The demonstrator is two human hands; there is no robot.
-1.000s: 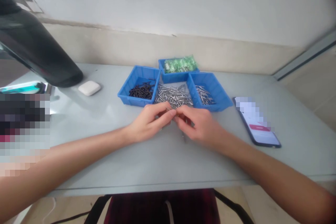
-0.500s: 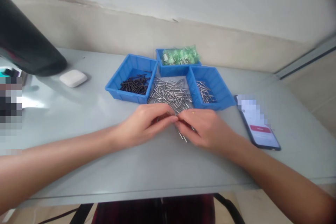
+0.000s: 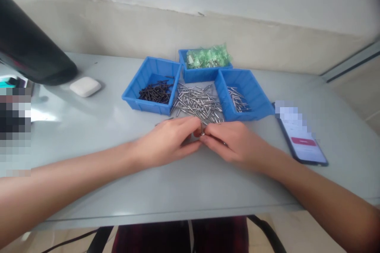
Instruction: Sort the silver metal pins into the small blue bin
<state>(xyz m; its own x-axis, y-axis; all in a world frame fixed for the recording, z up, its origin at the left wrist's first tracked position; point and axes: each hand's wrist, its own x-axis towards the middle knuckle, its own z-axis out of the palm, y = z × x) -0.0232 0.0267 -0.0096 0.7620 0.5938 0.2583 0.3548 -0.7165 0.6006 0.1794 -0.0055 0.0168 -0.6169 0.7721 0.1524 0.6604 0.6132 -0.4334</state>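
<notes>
My left hand (image 3: 178, 137) and my right hand (image 3: 233, 140) meet at the fingertips just in front of a pile of thin silver metal pins (image 3: 197, 102). Both have bent, closed fingers. A bit of a silver pin (image 3: 202, 128) shows between the two sets of fingertips, and the fingers hide most of it. Behind the pile and to its sides stand blue bins: the left bin (image 3: 130, 101) holds dark screw-like pieces (image 3: 156, 93), the right bin (image 3: 258, 104) holds silver pins (image 3: 237, 99), and the back bin (image 3: 196, 75) holds a green plastic bag (image 3: 209, 57) of metal parts.
A phone (image 3: 303, 136) with a lit screen lies right of the right bin. On the left are a white rounded case (image 3: 85, 86) and a large dark cylinder (image 3: 32, 43). The wall (image 3: 118, 23) bounds the grey table (image 3: 89, 126) at the back.
The pins that stuck out below my right fingers no longer show there. A short metal piece now stands between my fingertips. The whole view has shifted slightly.
</notes>
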